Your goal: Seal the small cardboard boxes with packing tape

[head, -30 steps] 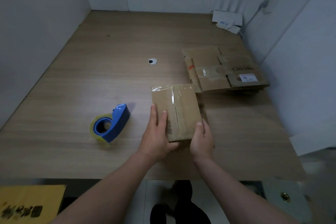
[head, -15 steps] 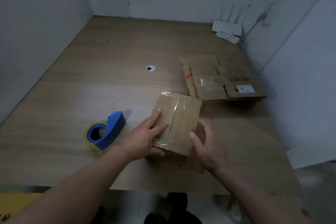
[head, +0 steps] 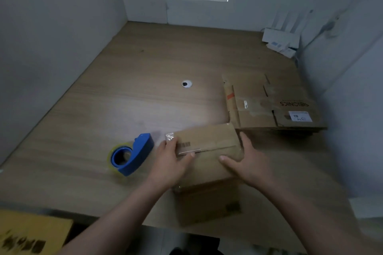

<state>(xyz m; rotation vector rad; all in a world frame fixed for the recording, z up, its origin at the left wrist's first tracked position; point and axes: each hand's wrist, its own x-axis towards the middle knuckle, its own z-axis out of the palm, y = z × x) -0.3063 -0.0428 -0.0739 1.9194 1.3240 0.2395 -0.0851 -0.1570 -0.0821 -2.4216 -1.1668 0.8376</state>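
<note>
At the near edge of the worktop [head: 145, 64], the left hand [head: 169, 160] grips the left end of the small cardboard box [head: 207, 137]: its fingers [head: 172, 144] curl over the top corner and its thumb lies along the front edge. The right hand [head: 248, 164] holds the opposite end, thumb pressed on the near face and fingers wrapped round the right side, so the box is clasped between the two hands. The box lies lengthwise from left to right, its top tilted a little toward the camera. A strip of clear tape [head: 170, 136] wrinkles over its left end beside the left fingers, and a printed barcode [head: 184, 144] shows on top just right of them. Below the box, toward the near edge, lies a blurred brown cardboard sheet [head: 207, 205]; whether it touches the box cannot be told. Just left of the left hand rests the blue tape dispenser [head: 134, 154] with its roll of clear tape. Beyond the right hand sits a stack of flattened boxes [head: 269, 107], close to the held box. Farther back are a round cable hole [head: 187, 84] and, in the far right corner, a white router [head: 279, 40]
</note>
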